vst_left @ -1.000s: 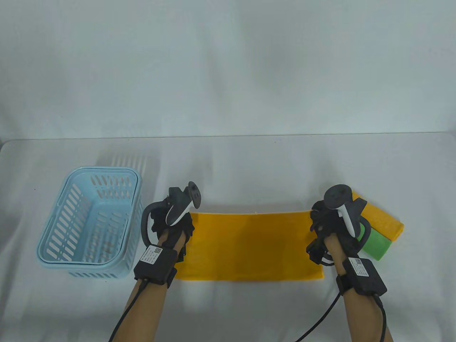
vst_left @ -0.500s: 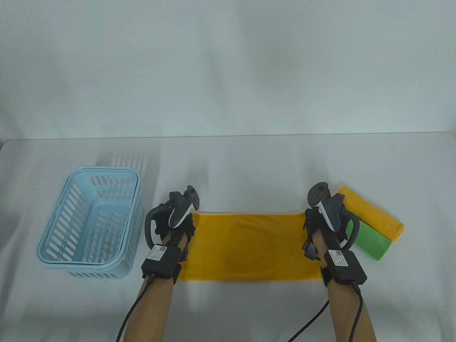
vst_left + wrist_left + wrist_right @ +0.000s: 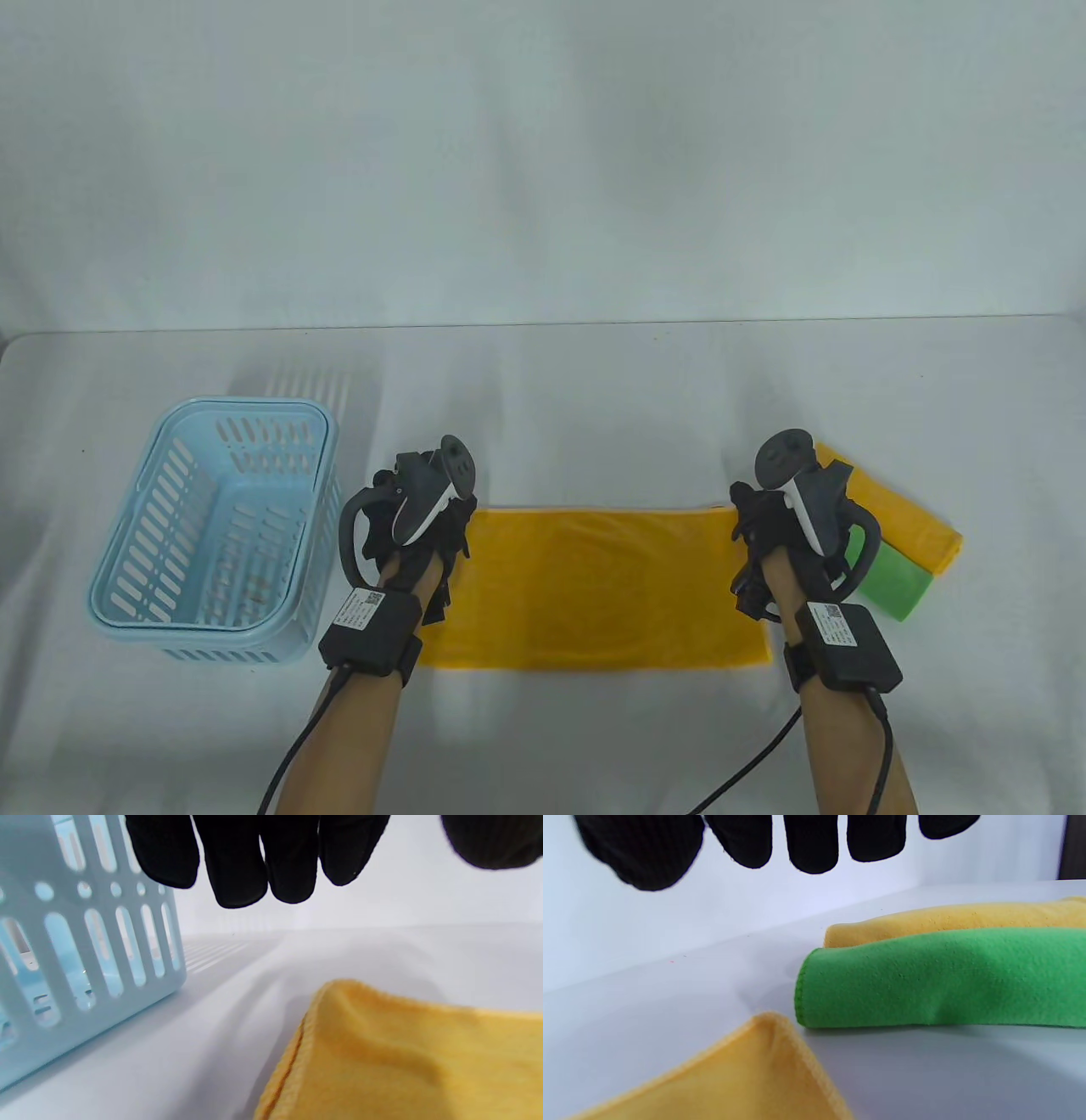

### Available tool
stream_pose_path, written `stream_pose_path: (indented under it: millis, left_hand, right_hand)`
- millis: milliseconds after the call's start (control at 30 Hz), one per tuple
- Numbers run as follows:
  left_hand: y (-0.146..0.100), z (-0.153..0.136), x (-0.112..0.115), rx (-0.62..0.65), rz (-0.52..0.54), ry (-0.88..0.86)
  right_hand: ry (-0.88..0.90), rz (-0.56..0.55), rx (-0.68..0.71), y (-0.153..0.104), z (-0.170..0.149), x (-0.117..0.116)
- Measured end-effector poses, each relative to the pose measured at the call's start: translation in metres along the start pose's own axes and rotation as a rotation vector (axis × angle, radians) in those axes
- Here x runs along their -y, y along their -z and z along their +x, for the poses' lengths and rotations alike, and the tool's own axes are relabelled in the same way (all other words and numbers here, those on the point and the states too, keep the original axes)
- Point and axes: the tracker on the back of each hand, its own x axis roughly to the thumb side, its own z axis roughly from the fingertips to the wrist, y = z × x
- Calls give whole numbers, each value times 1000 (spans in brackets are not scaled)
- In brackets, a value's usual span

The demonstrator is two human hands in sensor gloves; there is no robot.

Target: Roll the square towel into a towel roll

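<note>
Orange towel (image 3: 594,590) lies flat on the white worktop (image 3: 543,390), a wide strip, not yet rolled. Left hand (image 3: 407,526) hovers over the towel's left far corner and right hand (image 3: 785,531) over its right far corner; wrist views show both sets of fingers (image 3: 242,861) hanging loose and apart above the cloth, gripping nothing. Pale blue basket (image 3: 212,535) stands left of the towel; a yellow rolled towel (image 3: 912,518) and a green rolled towel (image 3: 895,581) lie touching side by side just right of it.
</note>
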Motion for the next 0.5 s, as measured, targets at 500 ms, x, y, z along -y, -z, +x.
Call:
stream_pose_path:
  millis: [500]
  left_hand:
    - [-101, -40, -53, 274, 198, -108]
  right_hand:
    - [149, 39, 364, -89, 32, 28]
